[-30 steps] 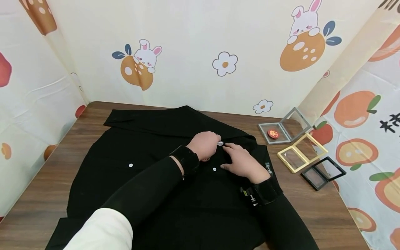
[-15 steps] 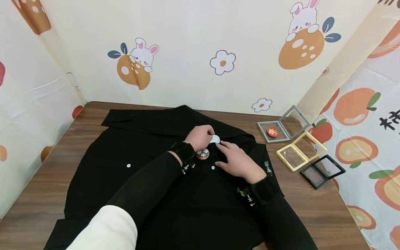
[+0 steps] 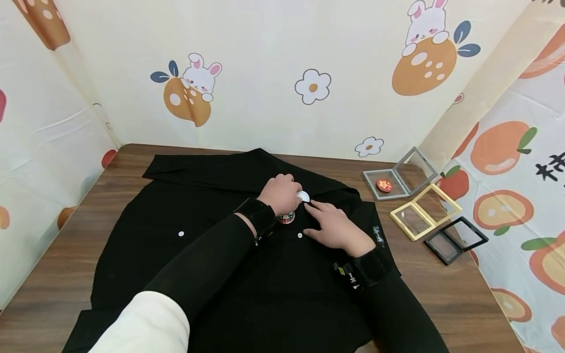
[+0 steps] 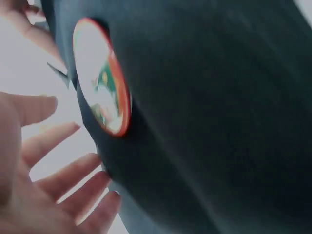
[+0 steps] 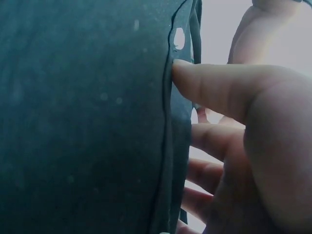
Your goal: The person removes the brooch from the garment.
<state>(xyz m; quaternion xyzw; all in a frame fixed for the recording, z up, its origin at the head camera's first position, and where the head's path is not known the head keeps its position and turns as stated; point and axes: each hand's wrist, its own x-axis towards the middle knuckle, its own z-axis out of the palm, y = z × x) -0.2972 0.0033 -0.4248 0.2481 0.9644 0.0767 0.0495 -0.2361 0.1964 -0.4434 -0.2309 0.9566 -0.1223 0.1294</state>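
Note:
A black shirt lies spread over the table. My left hand pinches a round white badge at the shirt's upper middle; its fingers partly cover the badge. A patterned, red-rimmed round badge lies on the cloth just below that hand, partly hidden by it in the head view. My right hand rests on the shirt to the right, index fingertip close to the white badge. In the right wrist view, its thumb touches the cloth near a white button.
At the table's right stand three opened frame cases: grey with a red flower-patterned badge inside, yellow and black. Another white button shows on the shirt. Printed curtains border the wooden tabletop.
The left hand has moved slightly up and left with the white badge, which has turned from edge-on to show its face. The patterned badge has come more into view. The right hand has barely moved.

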